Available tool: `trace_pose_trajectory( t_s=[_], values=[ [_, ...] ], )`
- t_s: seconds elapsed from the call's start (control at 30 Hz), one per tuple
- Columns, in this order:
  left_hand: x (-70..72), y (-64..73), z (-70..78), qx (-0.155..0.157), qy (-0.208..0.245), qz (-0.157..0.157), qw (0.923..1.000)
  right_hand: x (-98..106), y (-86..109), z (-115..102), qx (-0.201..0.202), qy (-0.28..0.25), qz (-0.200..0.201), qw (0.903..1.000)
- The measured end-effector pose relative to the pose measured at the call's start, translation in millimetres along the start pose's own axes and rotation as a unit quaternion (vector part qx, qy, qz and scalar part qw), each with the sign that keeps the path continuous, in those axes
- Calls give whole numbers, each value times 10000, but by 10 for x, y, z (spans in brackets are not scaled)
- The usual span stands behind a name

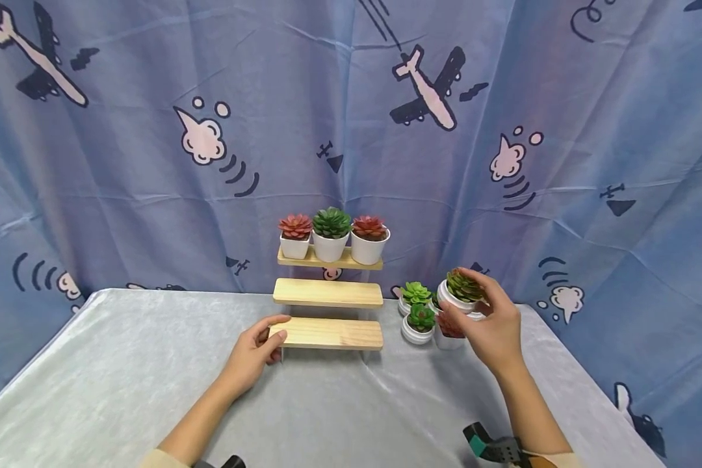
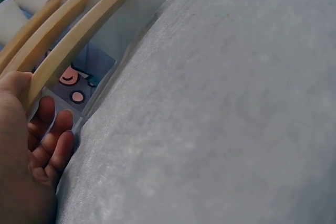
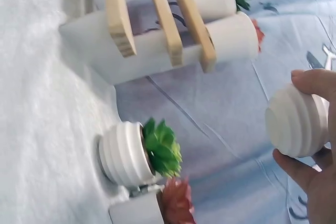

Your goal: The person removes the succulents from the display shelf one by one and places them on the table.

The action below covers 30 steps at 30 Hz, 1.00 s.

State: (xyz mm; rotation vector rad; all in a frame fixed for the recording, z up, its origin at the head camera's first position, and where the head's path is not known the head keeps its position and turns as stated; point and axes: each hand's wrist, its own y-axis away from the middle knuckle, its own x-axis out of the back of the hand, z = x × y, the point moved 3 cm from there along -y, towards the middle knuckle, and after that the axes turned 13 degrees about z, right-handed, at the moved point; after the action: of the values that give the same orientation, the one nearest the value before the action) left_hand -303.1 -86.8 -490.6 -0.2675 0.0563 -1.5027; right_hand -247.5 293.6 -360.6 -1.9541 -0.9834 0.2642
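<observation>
A three-tier wooden shelf [image 1: 327,294] stands on the table, and my left hand [image 1: 256,348] grips the left end of its lowest board [image 2: 79,40]. On the top board are a red succulent in a square white pot [image 1: 295,247], a green one in a round pot [image 1: 330,247] and a red one in a round pot [image 1: 368,249]. To the right of the shelf, my right hand [image 1: 494,325] holds a green succulent in a ribbed white pot [image 3: 296,121], lifted above other pots. The two lower boards carry nothing.
Several potted succulents cluster right of the shelf, among them a green one in a ribbed pot [image 1: 417,331] and a red one in a square pot [image 1: 449,337]. A grey cloth [image 1: 339,409] covers the table. A blue patterned curtain [image 1: 304,117] hangs behind.
</observation>
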Motion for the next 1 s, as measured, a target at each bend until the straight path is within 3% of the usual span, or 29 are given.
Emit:
trace_pose_trajectory(
  t_s=[0.37, 1.0],
  values=[
    [13, 2, 5, 33, -53, -10, 10000, 254, -48, 202, -272, 274, 238, 9990],
    [2, 3, -4, 22, -80, 2, 10000, 388, 15, 688, -895, 424, 407, 9943]
  ],
)
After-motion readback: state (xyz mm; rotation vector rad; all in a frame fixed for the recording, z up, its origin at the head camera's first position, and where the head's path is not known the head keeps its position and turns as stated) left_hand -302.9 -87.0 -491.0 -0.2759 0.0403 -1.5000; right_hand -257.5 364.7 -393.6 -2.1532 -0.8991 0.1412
